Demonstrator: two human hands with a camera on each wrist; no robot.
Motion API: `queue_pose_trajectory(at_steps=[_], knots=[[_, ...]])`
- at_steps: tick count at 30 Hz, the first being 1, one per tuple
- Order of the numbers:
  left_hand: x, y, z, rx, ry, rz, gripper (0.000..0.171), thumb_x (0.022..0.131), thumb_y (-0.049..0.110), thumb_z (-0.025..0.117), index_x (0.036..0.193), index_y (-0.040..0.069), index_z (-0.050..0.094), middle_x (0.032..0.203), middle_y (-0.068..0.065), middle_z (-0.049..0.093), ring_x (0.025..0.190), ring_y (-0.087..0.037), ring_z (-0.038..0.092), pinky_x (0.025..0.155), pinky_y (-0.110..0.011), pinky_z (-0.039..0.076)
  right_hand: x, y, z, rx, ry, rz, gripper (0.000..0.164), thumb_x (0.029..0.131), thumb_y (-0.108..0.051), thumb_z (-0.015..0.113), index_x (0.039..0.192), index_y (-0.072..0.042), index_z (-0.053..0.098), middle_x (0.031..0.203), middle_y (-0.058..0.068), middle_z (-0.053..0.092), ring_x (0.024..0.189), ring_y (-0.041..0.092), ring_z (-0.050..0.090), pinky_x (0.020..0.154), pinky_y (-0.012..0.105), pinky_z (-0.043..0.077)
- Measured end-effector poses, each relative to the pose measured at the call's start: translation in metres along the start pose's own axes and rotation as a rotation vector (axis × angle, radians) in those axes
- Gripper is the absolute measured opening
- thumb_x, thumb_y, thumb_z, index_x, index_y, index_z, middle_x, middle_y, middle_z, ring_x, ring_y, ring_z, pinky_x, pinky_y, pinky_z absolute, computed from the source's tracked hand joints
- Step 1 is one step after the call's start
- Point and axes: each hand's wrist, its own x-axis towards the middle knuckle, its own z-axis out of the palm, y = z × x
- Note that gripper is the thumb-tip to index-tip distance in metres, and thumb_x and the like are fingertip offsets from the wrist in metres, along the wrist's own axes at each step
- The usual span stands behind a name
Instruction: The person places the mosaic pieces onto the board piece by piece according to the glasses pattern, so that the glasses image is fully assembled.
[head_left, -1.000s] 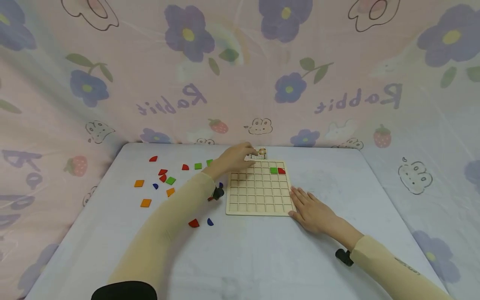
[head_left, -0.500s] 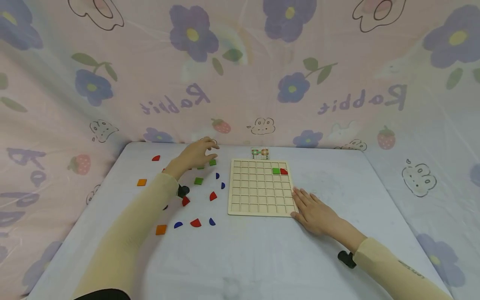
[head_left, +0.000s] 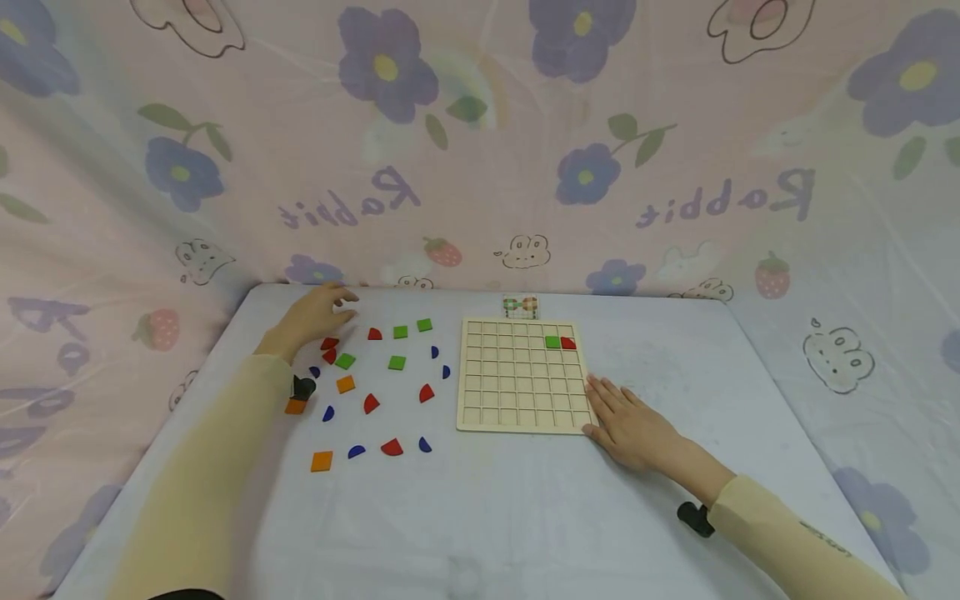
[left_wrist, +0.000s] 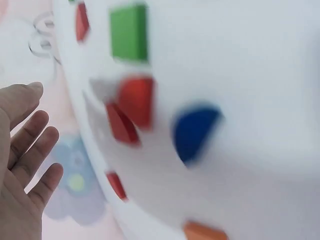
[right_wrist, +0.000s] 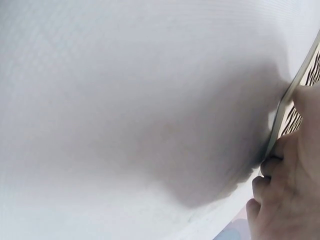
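Note:
My left hand (head_left: 311, 318) hovers over the far left of the table, fingers loosely bent and holding nothing. In the left wrist view its fingers (left_wrist: 37, 187) are apart, with a red quarter-circle piece (left_wrist: 116, 186) beyond them. Closer to that camera lie two red pieces, a green square (left_wrist: 129, 32) and a blue half-circle (left_wrist: 195, 134). My right hand (head_left: 628, 427) rests with straight fingers along the right edge of a wooden grid board (head_left: 508, 377). One green square (head_left: 552, 342) and one red quarter-circle (head_left: 568, 342) sit side by side in its upper right cells.
Behind the board lies a small patterned card (head_left: 521, 306). Loose pieces are scattered left of the board, among them an orange square (head_left: 322, 461), a red quarter-circle (head_left: 392, 447) and a blue half-circle (head_left: 425, 444). A printed cloth (head_left: 480, 167) hangs behind the table.
My left hand has swept left from above the board's top edge to the far left of the table, uncovering the card and several pieces. The right hand has stayed at the board's edge.

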Motion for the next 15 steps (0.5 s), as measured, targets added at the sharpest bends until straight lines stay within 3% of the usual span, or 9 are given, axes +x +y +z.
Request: queue_pose_trajectory(at_steps=[10, 15], knots=[[-0.02, -0.041, -0.01, 0.024, 0.059, -0.046, 0.033, 0.103, 0.01, 0.062, 0.132, -0.006, 0.065, 0.134, -0.031, 0.054, 0.123, -0.051, 0.053, 0.108, -0.065, 0.041, 0.0, 0.001, 0.0, 0.0, -0.004, -0.003, 0.069, 0.11, -0.038, 0.048, 0.158, 0.009, 0.031, 0.168, 0.025, 0.024, 0.154, 0.045, 0.025, 0.122, 0.062, 0.024], [-0.021, -0.054, -0.009, -0.004, 0.03, -0.118, 0.037, 0.103, 0.011, 0.058, 0.136, -0.005, 0.063, 0.134, -0.031, 0.055, 0.122, -0.051, 0.052, 0.108, -0.065, 0.04, 0.0, 0.003, 0.003, -0.012, -0.006, -0.015, 0.069, 0.111, -0.038, 0.047, 0.158, 0.009, 0.03, 0.168, 0.025, 0.024, 0.154, 0.045, 0.025, 0.122, 0.061, 0.025]])
